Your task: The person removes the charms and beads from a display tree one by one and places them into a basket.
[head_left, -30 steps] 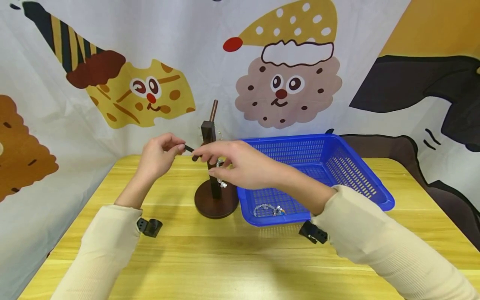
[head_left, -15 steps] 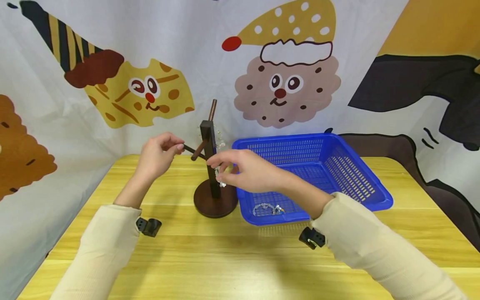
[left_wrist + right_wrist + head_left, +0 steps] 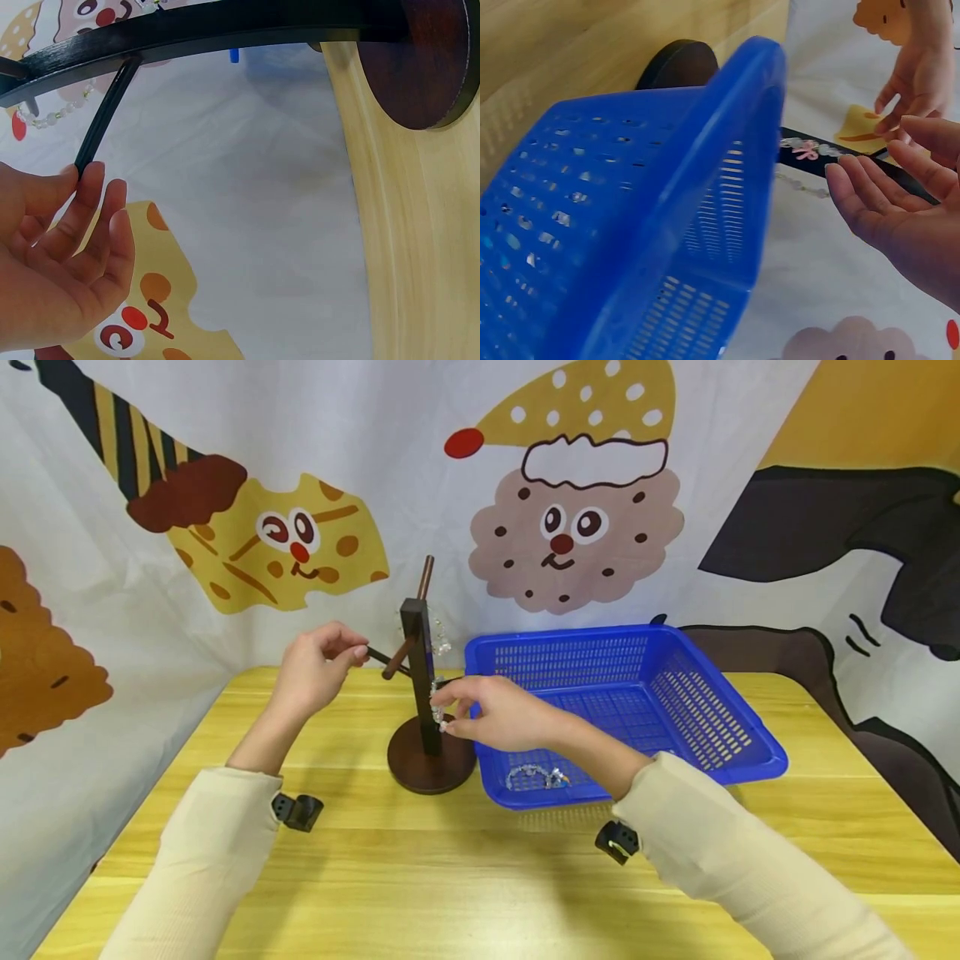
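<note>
A dark wooden jewelry stand (image 3: 423, 714) with a round base and several pegs stands upright on the table. My left hand (image 3: 318, 667) pinches the outer end of one thin peg (image 3: 106, 116) between thumb and fingertips. To the right of the post, a clear beaded bracelet (image 3: 437, 708) hangs with a pink bow charm (image 3: 807, 151). Close by it is my right hand (image 3: 506, 714), its fingers loosely bent and apart in the right wrist view; whether a fingertip touches the beads is hard to tell. Another beaded bracelet (image 3: 441, 639) hangs higher, behind the post.
Right of the stand, a blue plastic basket (image 3: 750, 752) sits under my right forearm. One beaded bracelet (image 3: 534, 774) lies in its near left corner. A cartoon-printed cloth (image 3: 435, 510) hangs behind the wooden table (image 3: 390, 877).
My right hand has moved from the left peg, across the post, to its right side and slightly down. The left hand keeps its pinch on the peg's end.
</note>
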{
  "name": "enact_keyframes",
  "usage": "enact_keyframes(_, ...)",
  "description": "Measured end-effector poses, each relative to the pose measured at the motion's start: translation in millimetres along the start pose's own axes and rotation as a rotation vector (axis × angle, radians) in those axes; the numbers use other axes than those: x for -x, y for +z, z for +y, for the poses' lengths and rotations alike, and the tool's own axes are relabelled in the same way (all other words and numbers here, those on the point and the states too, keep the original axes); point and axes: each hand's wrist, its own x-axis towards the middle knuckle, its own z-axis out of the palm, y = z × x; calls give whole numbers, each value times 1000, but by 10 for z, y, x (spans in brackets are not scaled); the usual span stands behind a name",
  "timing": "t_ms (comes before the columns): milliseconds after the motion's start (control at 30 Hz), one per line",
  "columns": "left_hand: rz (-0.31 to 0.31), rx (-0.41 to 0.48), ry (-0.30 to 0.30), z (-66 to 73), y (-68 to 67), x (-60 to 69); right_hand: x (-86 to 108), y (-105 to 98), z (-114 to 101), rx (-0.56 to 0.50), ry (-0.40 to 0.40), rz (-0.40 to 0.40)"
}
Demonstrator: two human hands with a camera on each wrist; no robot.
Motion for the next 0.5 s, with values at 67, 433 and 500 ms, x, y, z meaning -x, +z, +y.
enact_keyframes(67,0,1,0,-2,-2,0,-9,19,32,-9,6,-8)
enact_keyframes(433,-11,-6,-23,2,-11,-6,-75,113,141,11,24,-39)
enact_keyframes(500,-13,-7,-26,2,-10,-7,-89,124,152,10,25,-45)
